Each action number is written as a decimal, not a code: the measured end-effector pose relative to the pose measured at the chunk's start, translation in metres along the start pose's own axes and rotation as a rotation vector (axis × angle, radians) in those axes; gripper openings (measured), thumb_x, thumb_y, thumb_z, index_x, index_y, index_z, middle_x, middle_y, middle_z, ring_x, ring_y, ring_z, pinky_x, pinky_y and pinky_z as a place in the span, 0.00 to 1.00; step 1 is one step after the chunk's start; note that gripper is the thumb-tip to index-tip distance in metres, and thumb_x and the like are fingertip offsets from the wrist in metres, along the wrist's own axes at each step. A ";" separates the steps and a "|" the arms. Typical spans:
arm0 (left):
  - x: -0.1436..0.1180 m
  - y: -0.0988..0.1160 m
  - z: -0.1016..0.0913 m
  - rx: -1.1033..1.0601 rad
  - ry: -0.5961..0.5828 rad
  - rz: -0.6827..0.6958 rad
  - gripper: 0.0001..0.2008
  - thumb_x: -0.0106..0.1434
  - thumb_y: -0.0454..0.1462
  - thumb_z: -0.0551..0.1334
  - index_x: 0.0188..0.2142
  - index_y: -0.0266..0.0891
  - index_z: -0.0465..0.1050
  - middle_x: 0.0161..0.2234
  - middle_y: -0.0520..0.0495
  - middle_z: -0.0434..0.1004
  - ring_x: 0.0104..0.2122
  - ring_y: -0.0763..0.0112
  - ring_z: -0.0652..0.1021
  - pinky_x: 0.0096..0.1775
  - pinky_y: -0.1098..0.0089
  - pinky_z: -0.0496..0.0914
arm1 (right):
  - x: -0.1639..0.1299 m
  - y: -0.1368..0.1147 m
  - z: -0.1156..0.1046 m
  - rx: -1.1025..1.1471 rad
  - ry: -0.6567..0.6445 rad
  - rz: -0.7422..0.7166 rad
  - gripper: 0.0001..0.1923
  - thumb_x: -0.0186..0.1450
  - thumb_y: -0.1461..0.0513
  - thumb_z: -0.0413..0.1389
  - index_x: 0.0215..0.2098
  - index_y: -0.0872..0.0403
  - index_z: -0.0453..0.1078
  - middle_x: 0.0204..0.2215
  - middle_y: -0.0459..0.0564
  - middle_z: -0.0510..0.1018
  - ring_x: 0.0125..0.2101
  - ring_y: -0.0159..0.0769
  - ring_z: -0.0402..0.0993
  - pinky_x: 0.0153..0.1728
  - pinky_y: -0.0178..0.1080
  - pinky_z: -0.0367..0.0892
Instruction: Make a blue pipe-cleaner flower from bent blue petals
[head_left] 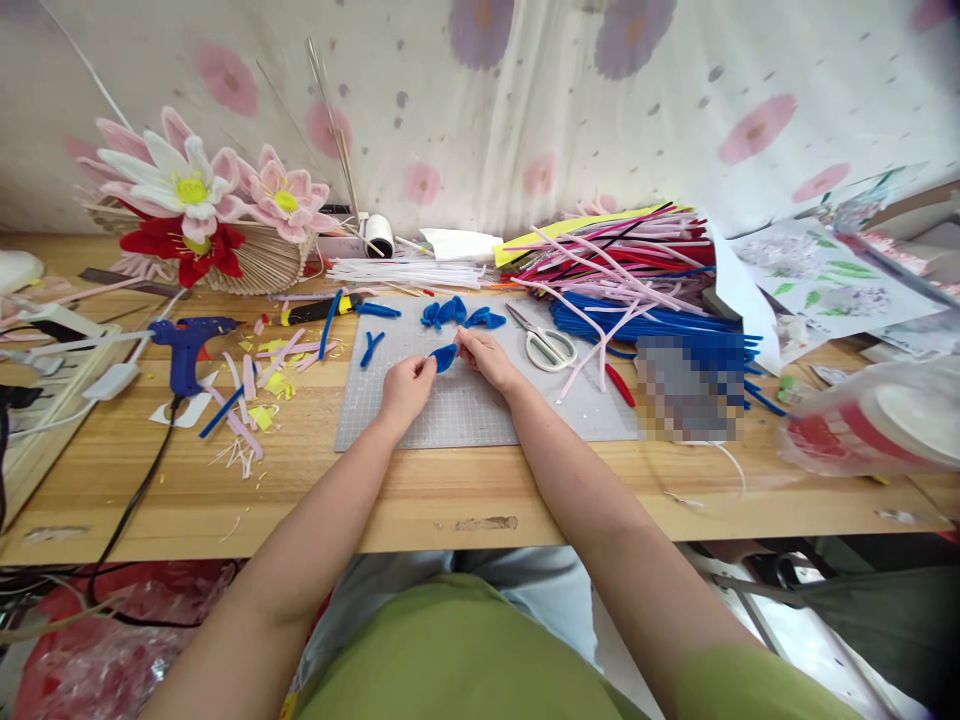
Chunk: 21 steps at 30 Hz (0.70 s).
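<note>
Over a grey cutting mat (465,425), both hands are closed at opposite ends of a blue pipe-cleaner petal (445,357). My left hand (410,388) pinches its left end. At its right end, the fingertips of my right hand (485,357) are pressed together. Just beyond them lie several finished-looking blue petals (452,310), and another blue petal piece (486,318) is close behind my right hand. Short blue pipe-cleaner pieces (371,348) rest on the mat's left side. White-handled scissors (550,350) lie open-bladed to the right of my right hand.
A blue glue gun (187,350) with a black cord stands at left, among pink and yellow scraps (277,385). Fuzzy-stem flowers (191,190) are behind it. Bundles of pink (630,255) and blue pipe cleaners (667,325) lie back right. A bagged cup (877,415) stands far right.
</note>
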<state>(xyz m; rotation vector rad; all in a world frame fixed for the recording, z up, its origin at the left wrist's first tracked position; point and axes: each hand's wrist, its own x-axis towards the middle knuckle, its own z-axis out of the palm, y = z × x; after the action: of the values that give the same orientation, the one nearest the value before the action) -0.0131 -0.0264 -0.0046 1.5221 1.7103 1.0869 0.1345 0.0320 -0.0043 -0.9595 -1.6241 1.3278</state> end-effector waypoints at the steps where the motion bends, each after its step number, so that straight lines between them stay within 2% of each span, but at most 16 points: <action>1: 0.000 0.000 0.000 0.009 0.003 0.005 0.16 0.58 0.43 0.54 0.17 0.40 0.63 0.11 0.55 0.59 0.15 0.75 0.64 0.21 0.73 0.57 | 0.000 0.000 0.000 -0.003 -0.006 -0.011 0.24 0.58 0.43 0.48 0.20 0.54 0.58 0.16 0.41 0.55 0.19 0.25 0.49 0.20 0.33 0.46; 6: 0.000 0.001 0.000 0.015 -0.001 -0.005 0.16 0.58 0.44 0.54 0.18 0.40 0.63 0.11 0.55 0.59 0.14 0.75 0.65 0.21 0.73 0.58 | -0.002 -0.005 0.001 0.027 -0.034 -0.033 0.23 0.54 0.45 0.55 0.19 0.54 0.55 0.16 0.40 0.55 0.19 0.24 0.48 0.19 0.32 0.45; 13: 0.004 -0.005 0.002 -0.149 -0.042 -0.049 0.17 0.59 0.47 0.54 0.21 0.39 0.64 0.13 0.56 0.63 0.12 0.76 0.67 0.20 0.74 0.62 | -0.002 -0.004 0.004 0.284 -0.115 0.099 0.24 0.52 0.45 0.58 0.22 0.53 0.54 0.14 0.37 0.55 0.15 0.21 0.45 0.16 0.30 0.40; 21: 0.005 -0.009 0.003 -0.209 -0.074 -0.022 0.16 0.59 0.47 0.54 0.21 0.39 0.63 0.13 0.57 0.63 0.13 0.78 0.67 0.19 0.75 0.63 | 0.000 0.000 0.009 0.424 -0.121 0.121 0.23 0.50 0.47 0.60 0.21 0.54 0.55 0.14 0.37 0.56 0.15 0.21 0.47 0.16 0.29 0.40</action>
<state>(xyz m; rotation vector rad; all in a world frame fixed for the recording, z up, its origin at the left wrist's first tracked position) -0.0154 -0.0209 -0.0137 1.3920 1.5094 1.1451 0.1260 0.0286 -0.0053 -0.7375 -1.3070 1.7548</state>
